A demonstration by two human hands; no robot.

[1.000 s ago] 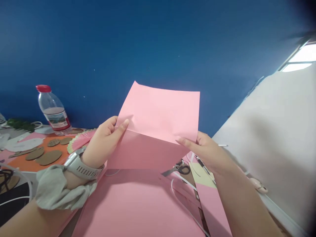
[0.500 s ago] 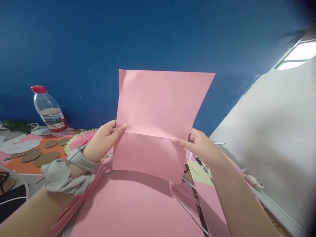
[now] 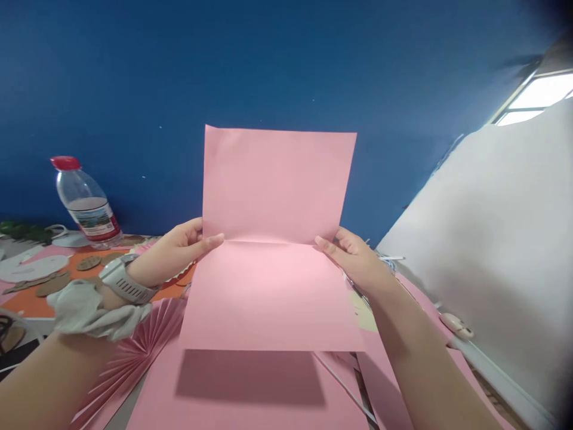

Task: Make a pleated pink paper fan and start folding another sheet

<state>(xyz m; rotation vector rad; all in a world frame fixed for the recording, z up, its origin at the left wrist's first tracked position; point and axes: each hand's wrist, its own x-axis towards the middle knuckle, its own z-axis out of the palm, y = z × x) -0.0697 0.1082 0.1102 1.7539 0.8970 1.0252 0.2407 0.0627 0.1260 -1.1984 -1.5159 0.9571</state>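
A sheet of pink paper with a crease across its middle is held up in front of me. My left hand pinches its left edge at the crease, thumb on the near face. On the opposite edge, my right hand grips it the same way, fingers behind the sheet. The upper half stands upright and the lower half slopes toward me. Below it lies a larger pink sheet, on which its shadow falls. A pleated pink paper fan lies under my left forearm.
At the left stand a water bottle with a red cap and brown cardboard discs on orange paper. A white cable crosses the pink sheets. A computer mouse lies at right, beside a white panel. Behind rises a blue wall.
The lower half of the pink paper has swung toward me, and the upper half stands straighter. Both hands have shifted slightly left, still gripping the edges. More of the pleated fan shows.
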